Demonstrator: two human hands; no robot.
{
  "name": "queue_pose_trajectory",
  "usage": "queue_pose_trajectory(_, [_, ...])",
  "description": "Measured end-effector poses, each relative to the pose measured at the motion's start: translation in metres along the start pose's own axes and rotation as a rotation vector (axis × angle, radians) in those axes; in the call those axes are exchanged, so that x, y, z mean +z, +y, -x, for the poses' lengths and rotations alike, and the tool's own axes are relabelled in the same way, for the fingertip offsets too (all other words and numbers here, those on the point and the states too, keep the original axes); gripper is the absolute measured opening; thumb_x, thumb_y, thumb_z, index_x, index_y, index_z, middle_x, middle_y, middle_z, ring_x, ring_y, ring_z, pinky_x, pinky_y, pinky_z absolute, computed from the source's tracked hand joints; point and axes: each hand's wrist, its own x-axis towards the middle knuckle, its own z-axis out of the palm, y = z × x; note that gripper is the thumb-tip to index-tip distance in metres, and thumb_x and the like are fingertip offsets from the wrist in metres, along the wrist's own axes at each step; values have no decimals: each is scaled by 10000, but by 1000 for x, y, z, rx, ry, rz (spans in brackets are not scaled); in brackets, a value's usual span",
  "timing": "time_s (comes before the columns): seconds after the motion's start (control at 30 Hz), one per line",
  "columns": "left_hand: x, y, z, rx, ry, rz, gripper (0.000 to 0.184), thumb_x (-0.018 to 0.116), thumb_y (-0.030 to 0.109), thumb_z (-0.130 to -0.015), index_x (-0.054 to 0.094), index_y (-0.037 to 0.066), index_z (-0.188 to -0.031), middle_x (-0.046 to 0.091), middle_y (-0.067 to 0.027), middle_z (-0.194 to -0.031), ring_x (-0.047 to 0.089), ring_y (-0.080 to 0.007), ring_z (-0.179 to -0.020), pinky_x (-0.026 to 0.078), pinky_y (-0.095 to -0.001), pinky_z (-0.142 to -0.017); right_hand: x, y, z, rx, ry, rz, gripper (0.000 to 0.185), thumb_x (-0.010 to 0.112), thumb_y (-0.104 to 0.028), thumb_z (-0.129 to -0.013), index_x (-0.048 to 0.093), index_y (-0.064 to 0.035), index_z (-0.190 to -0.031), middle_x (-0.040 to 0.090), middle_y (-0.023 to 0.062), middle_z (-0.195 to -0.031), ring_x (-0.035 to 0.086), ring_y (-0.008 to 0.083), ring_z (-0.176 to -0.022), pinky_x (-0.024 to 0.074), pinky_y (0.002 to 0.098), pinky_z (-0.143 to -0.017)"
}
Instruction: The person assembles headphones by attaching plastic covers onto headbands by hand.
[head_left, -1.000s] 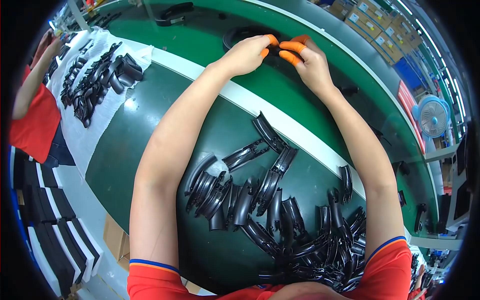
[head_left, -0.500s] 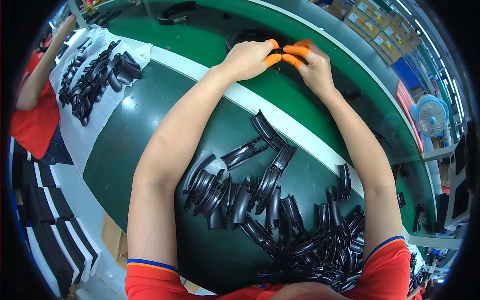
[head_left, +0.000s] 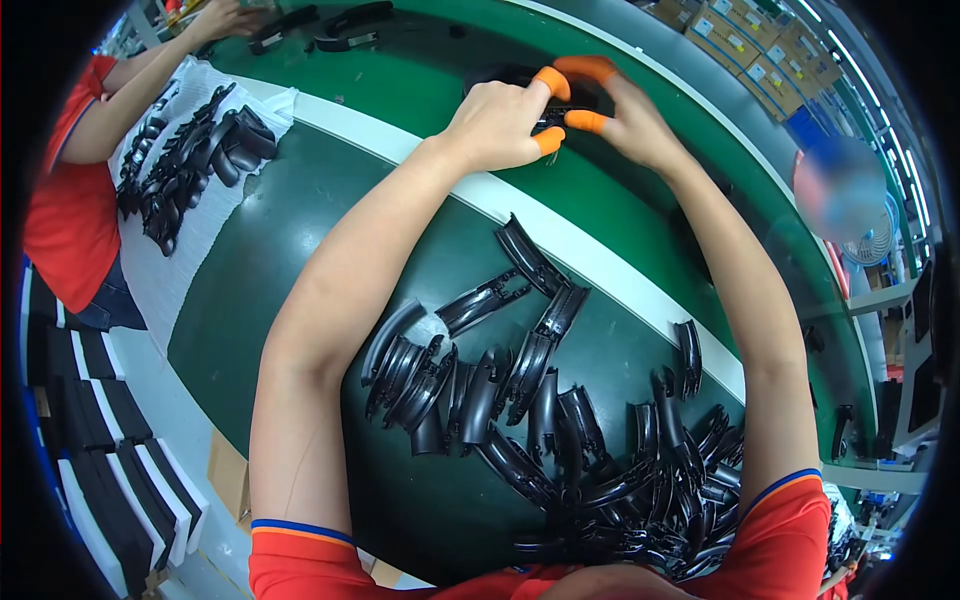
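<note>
My left hand [head_left: 505,125], with orange finger cots on thumb and finger, is closed on a black plastic part [head_left: 552,117] above the green belt. Most of the part is hidden by the fingers. Just to its right, my right hand [head_left: 630,115] has its orange-tipped index finger and thumb spread apart; the index finger is smeared by motion. A dark curved piece [head_left: 490,75] lies on the belt behind my left hand, partly covered.
Several black curved plastic parts [head_left: 535,365] lie on the dark green table, heaped thickest at lower right. A white ledge [head_left: 400,145] divides table from belt [head_left: 350,85]. At left, a co-worker's arm [head_left: 150,85] reaches over a white cloth [head_left: 215,210] holding black parts. A fan [head_left: 875,235] stands right.
My right hand's fingers have spread from a pinch, and the index finger has lifted. My left fingers have parted slightly around the part. The co-worker's hand has moved over the belt.
</note>
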Motion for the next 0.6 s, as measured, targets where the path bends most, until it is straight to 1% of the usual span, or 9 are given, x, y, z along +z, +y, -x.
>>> queue_pose_trajectory(0.03, [1, -1, 0, 4, -3, 2, 394, 679, 271, -767, 576, 0, -1034, 630, -120, -645, 638, -309, -627, 498, -413, -581, 4, 2, 0, -42, -42, 106, 543, 674, -69, -831, 481, -49, -1338, 559, 112, -1270, 556, 250, -1177, 414, 351, -1031])
queue_pose_trajectory(0.07, [2, -2, 1, 26, 27, -15, 397, 681, 249, -752, 567, -14, -1026, 626, -122, -640, 636, -309, -622, 496, -408, -579, 6, 4, -1, -39, -39, 107, 543, 674, -69, -831, 481, -49, -1338, 559, 112, -1270, 556, 250, -1177, 414, 351, -1031])
queue_pose_trajectory(0.13, [3, -4, 2, 44, 55, -31, 401, 683, 228, -736, 558, -29, -1019, 622, -123, -634, 635, -309, -616, 494, -404, -576, 12, 4, -4, 132, -164, -96, 567, 607, 45, -827, 454, -58, -1364, 549, 120, -1282, 546, 253, -1201, 407, 366, -1053])
queue_pose_trajectory(0.17, [2, -5, 3, 43, 32, -39, 381, 690, 215, -730, 558, -21, -999, 621, -123, -635, 633, -310, -613, 493, -404, -575, 13, 1, -4, 117, -156, -166, 609, 566, 102, -818, 427, -61, -1388, 549, 126, -1273, 537, 254, -1217, 405, 383, -1065])
queue_pose_trajectory(0.27, [-4, -1, 4, 36, 4, -47, 355, 704, 199, -717, 551, -8, -963, 620, -123, -637, 630, -309, -607, 491, -402, -572, 14, -2, -6, 131, -180, -33, 644, 547, 117, -815, 416, -88, -1411, 558, 112, -1242, 560, 245, -1166, 420, 371, -1049])
queue_pose_trajectory(0.43, [-1, 4, 3, 14, -50, -55, 367, 719, 220, -707, 534, 0, -937, 615, -119, -631, 623, -320, -595, 487, -413, -563, 6, -7, -11, 166, -259, -3, 696, 535, 132, -809, 411, -150, -1432, 567, 101, -1139, 580, 236, -1049, 459, 356, -981])
queue_pose_trajectory(0.53, [-4, 2, 0, 6, -29, -30, 408, 718, 232, -712, 523, -16, -971, 637, -137, -702, 634, -340, -671, 499, -420, -617, 12, -13, -14, 176, -209, 183, 714, 536, 142, -800, 410, -159, -1436, 564, 115, -1077, 583, 248, -995, 483, 361, -911])
queue_pose_trajectory(0.57, [-1, 3, 1, -18, -18, 61, 433, 719, 245, -717, 516, -20, -993, 647, -152, -761, 637, -351, -724, 503, -423, -656, 10, -15, -12, 145, -168, 190, 673, 559, 121, -799, 431, -130, -1411, 570, 145, -1084, 587, 285, -1009, 487, 360, -902])
queue_pose_trajectory(0.6, [1, 2, 3, -41, -10, 151, 459, 721, 259, -722, 509, -24, -1014, 657, -167, -819, 640, -362, -778, 507, -426, -695, 9, -17, -8, 155, -155, 184, 673, 559, 121, -799, 431, -130, -1411, 570, 145, -1084, 587, 285, -1009, 487, 360, -902])
